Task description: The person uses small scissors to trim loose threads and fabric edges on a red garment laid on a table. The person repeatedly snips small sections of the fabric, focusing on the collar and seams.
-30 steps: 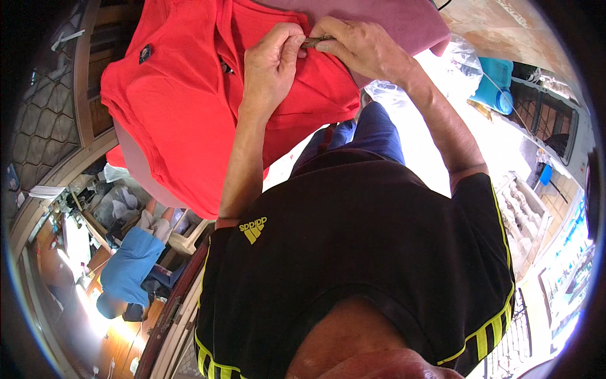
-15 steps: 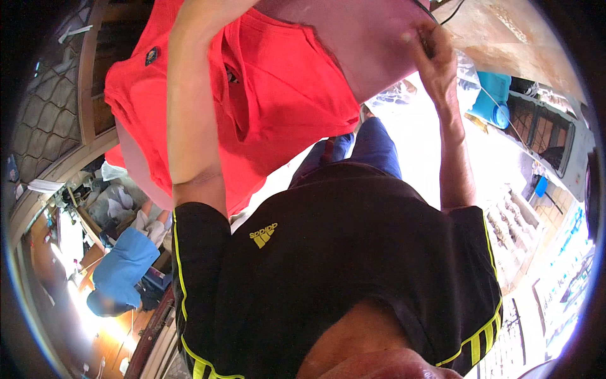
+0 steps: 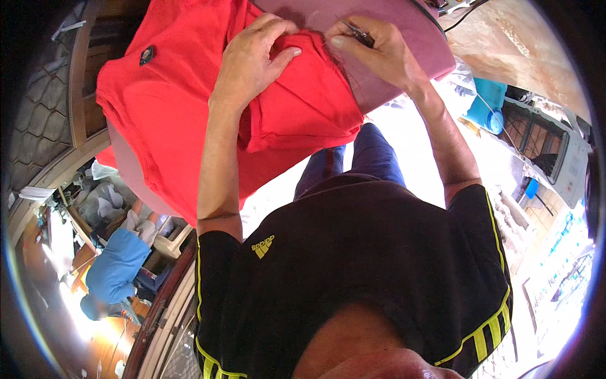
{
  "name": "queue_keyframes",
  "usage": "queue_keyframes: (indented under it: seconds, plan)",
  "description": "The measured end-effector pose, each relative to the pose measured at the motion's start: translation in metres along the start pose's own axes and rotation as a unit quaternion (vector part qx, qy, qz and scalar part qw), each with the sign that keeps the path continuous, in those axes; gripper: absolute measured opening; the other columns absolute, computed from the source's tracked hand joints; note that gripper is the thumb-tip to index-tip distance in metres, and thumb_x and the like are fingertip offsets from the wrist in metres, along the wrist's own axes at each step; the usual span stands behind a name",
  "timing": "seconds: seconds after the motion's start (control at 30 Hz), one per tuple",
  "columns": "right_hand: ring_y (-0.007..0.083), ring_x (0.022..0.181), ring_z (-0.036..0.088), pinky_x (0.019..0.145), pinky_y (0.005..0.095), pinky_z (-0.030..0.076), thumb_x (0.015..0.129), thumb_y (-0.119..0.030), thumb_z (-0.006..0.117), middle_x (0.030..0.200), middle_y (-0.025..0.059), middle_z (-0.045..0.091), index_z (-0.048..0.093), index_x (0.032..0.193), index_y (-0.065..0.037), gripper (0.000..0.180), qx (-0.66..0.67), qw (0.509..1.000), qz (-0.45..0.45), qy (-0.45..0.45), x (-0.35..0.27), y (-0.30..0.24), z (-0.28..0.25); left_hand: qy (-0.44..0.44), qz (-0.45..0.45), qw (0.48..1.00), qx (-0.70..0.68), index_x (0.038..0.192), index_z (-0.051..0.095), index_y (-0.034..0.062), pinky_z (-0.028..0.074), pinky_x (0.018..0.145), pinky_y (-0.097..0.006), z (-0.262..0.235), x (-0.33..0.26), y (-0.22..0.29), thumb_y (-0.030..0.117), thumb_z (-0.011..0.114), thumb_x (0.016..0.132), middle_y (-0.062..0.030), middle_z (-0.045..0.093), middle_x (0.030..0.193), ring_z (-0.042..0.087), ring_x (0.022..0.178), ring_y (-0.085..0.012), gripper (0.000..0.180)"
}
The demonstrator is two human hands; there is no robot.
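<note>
A red knit garment (image 3: pixel 170 107) with a small dark badge lies spread and partly folded over a mauve padded surface (image 3: pixel 404 25). My left hand (image 3: pixel 252 60) rests on the garment, its fingers closed on the cloth near the dark-fringed upper edge and its thumb out to the side. Just right of that edge, over the mauve surface, my right hand (image 3: pixel 382 54) is closed around small dark thread snips (image 3: pixel 360 35), with a thin tip pointing up and left. The fingers of my right hand partly hide the snips.
A person in a blue shirt (image 3: pixel 120 265) is at the lower left, beside plastic bags (image 3: pixel 104 202). To the right stand a blue container (image 3: pixel 486 104) and a grey-framed unit (image 3: pixel 543 139). A black cable (image 3: pixel 464 18) runs along the far right edge.
My right hand has moved left from the mauve surface's right side to the garment's edge. My left hand has come nearer, down onto the red cloth, whose folds have shifted.
</note>
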State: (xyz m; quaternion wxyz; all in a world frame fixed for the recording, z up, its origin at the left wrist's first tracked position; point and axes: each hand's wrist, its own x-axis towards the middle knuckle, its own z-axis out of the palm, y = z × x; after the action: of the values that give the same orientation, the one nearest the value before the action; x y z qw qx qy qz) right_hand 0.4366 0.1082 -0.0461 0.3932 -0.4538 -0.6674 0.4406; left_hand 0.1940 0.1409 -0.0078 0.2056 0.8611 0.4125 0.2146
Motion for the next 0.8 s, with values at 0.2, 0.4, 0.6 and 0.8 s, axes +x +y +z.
queue_keyframes:
  seconds: [0.2,0.4,0.6,0.8]
  plan:
    - [0.0164,0.089,0.068,0.089,0.0300,0.057,0.094,-0.004,0.067,0.101,0.0107,0.069,0.069,0.115,0.003,0.022,-0.006,0.997,-0.066,-0.047,-0.021,0.001,0.012,0.032,-0.029,0.996,-0.077,0.099,0.066,0.0020,0.051,0.070,-0.030,0.005,-0.013,-0.005,0.000,0.077,0.080,-0.0063,0.066,0.094,0.064,0.078,-0.0197,0.022]
    - [0.0156,0.078,0.068,0.067,0.0305,0.055,0.092,-0.007,0.071,0.089,0.0092,0.070,0.069,0.108,0.002,0.019,-0.159,0.979,-0.105,-0.073,-0.033,0.011,0.006,0.045,-0.066,0.992,-0.098,0.098,0.067,0.0018,0.053,0.074,-0.033,0.005,-0.019,-0.002,0.000,0.077,0.079,-0.0082,0.068,0.093,0.068,0.084,-0.0234,0.021]
    - [0.0153,0.083,0.068,0.073,0.0294,0.054,0.093,-0.008,0.071,0.092,0.0089,0.072,0.070,0.108,0.001,0.017,-0.164,0.986,0.004,-0.026,-0.037,0.016,-0.034,0.068,-0.051,0.992,-0.093,0.100,0.070,0.0015,0.053,0.074,-0.031,-0.001,-0.033,0.001,-0.001,0.078,0.078,-0.0067,0.069,0.096,0.067,0.085,-0.0214,0.024]
    - [0.0219,0.091,0.069,0.076,0.0333,0.055,0.089,-0.003,0.062,0.109,0.0140,0.070,0.065,0.120,-0.003,0.031,-0.151,0.985,-0.083,0.021,0.000,-0.033,-0.032,0.080,-0.123,0.981,-0.125,0.102,0.071,-0.0003,0.051,0.072,-0.027,-0.007,-0.060,0.013,-0.003,0.077,0.080,-0.0069,0.068,0.095,0.065,0.082,-0.0172,0.024]
